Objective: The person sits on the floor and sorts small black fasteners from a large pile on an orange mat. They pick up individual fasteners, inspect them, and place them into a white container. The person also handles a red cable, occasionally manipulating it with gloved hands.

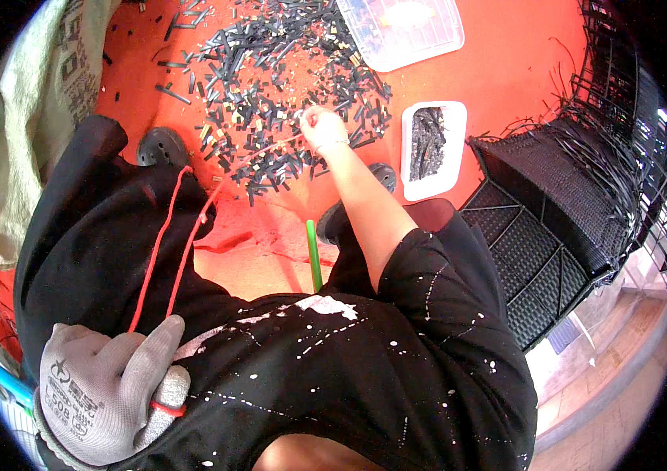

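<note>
Left hand [106, 392], in a grey work glove, sits low and close to the body, fingers curled shut around a red cord [173, 259]; a loop of it wraps one gloved finger. From that fist the cord runs up across the black trouser leg, two strands side by side, then bends right toward the other hand. Right hand [322, 125] is bare and stretched far forward, fingers pinched together at the cord's far end, right at the near edge of the heap of small black pieces [271, 86] strewn over the red floor [506, 78]. Whether a piece sits in that pinch is too small to tell. Just right of the right hand lies a white rectangular tray [453, 118] holding dark strips. Beyond the right hand, a clear plastic lidded box [404, 31] rests at the heap's far side. Further right stands a black woven wicker frame [553, 204]. Between the knees, near the right forearm, a green stick [314, 255] points upward. Left of the left hand hangs a pale woven sack [27, 118].
</note>
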`<action>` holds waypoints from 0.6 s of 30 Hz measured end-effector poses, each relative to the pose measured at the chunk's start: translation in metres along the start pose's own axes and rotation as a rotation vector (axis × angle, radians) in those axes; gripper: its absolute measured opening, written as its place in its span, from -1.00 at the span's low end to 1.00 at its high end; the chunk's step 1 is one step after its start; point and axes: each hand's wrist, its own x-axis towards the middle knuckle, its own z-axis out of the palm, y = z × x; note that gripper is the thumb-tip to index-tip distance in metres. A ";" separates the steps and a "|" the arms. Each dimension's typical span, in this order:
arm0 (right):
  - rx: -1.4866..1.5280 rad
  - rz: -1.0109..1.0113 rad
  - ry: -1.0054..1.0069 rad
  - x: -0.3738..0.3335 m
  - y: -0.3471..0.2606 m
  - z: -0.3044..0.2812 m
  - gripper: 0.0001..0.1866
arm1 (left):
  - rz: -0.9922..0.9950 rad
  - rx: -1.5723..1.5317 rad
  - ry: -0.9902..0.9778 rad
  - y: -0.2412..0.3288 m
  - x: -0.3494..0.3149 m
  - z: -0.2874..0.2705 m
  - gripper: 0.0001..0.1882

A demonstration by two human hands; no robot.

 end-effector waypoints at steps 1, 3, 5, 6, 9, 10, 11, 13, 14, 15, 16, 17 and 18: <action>0.057 -0.022 0.092 0.006 0.012 0.003 -0.83 | -0.008 -0.001 -0.007 0.001 0.000 -0.001 -0.59; 0.167 0.036 0.221 0.013 0.018 -0.005 -0.82 | -0.011 0.001 -0.017 0.000 0.001 -0.001 -0.59; 0.079 0.080 0.283 0.023 0.024 -0.016 -0.82 | -0.002 0.006 -0.017 0.000 0.001 0.000 -0.59; 0.039 0.118 0.315 0.028 0.024 -0.022 -0.81 | 0.000 0.006 -0.016 0.000 0.001 0.000 -0.59; 0.110 0.149 0.359 0.049 0.044 -0.019 -0.80 | 0.003 0.004 -0.018 0.000 0.002 -0.001 -0.59; 0.062 0.125 0.307 0.049 0.047 -0.017 -0.80 | 0.000 0.000 -0.023 0.001 0.003 -0.001 -0.59; 0.013 0.101 0.256 0.045 0.042 -0.016 -0.80 | -0.003 -0.003 -0.027 0.001 0.003 -0.002 -0.59; 0.004 0.136 0.149 0.040 0.036 -0.011 -0.80 | -0.007 0.005 -0.024 0.001 0.002 -0.001 -0.59; 0.035 0.237 0.042 0.030 0.015 -0.021 -0.80 | -0.012 0.011 -0.026 0.002 0.002 -0.001 -0.59; 0.069 0.227 0.002 0.030 0.018 -0.014 -0.80 | -0.015 0.011 -0.022 0.002 0.002 -0.001 -0.59; 0.103 0.217 -0.039 0.029 0.023 -0.006 -0.81 | -0.018 0.011 -0.017 0.003 0.002 -0.001 -0.59; 0.095 0.213 0.020 0.027 0.026 -0.004 -0.81 | -0.012 0.007 -0.018 0.002 0.003 -0.001 -0.59; 0.085 0.208 0.079 0.025 0.030 -0.004 -0.81 | -0.007 0.011 -0.028 0.001 0.005 -0.002 -0.59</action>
